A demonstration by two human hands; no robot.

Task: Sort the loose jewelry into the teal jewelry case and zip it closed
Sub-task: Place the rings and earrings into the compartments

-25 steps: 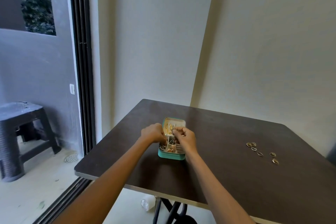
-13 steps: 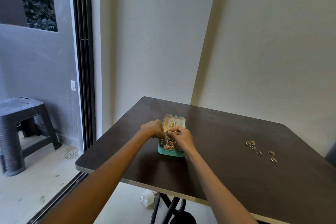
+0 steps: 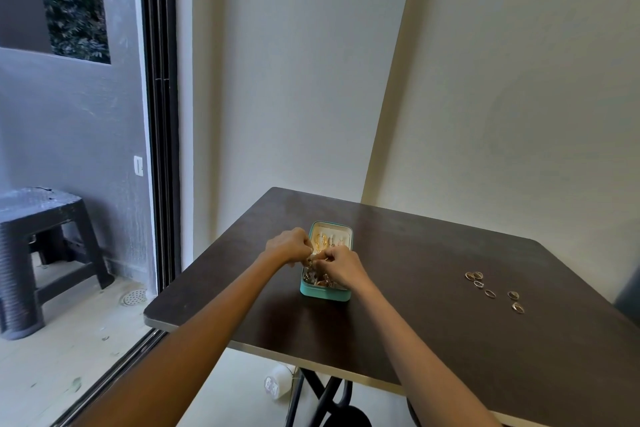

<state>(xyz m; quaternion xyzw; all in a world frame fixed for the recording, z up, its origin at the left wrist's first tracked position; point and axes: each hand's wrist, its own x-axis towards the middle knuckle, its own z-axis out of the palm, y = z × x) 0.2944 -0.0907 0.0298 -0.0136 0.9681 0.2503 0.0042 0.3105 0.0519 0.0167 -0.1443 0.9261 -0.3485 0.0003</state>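
sorting half done: left hand [image 3: 288, 248] and right hand [image 3: 341, 266] pinch a small piece over the open teal jewelry case [image 3: 325, 290]; loose rings [image 3: 490, 288] wait on the tabletop [image 3: 433, 340], zip undone.

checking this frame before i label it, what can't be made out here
Head view only:
- What the left hand and right hand pinch over the teal case: too small, covered by curled fingers.
- Case middle compartments: hidden under both hands.
- The case's zip: not discernible.
- Loose rings on the table: too small for detail.
- Table's near right corner: cut off by the frame edge.
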